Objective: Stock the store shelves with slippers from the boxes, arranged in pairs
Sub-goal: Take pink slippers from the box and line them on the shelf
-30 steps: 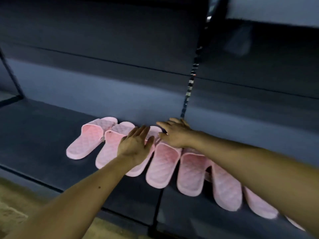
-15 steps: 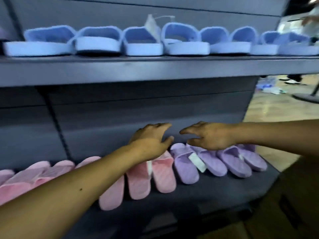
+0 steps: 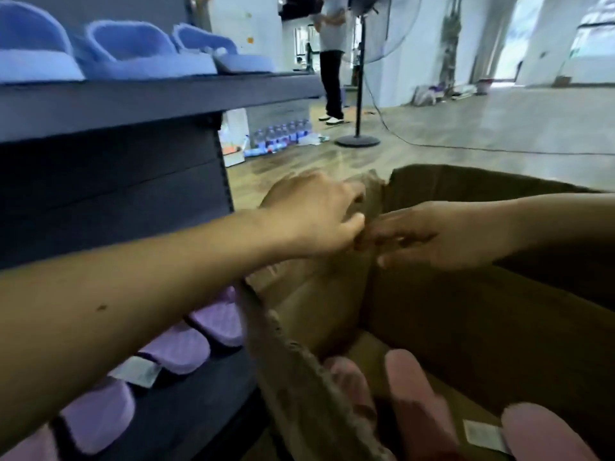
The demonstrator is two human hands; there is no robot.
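Box flap (image 3: 373,198) edge gripped by left hand (image 3: 312,215), right hand (image 3: 444,235) seemingly pinching it

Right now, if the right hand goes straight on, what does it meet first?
Probably the box flap, touching or nearly touching the right hand; the left hand lies just beyond. Depth is unclear.

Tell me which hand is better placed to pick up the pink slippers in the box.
Probably the right hand: it is over the open box, above the pink slippers. The left hand is busy gripping the flap.
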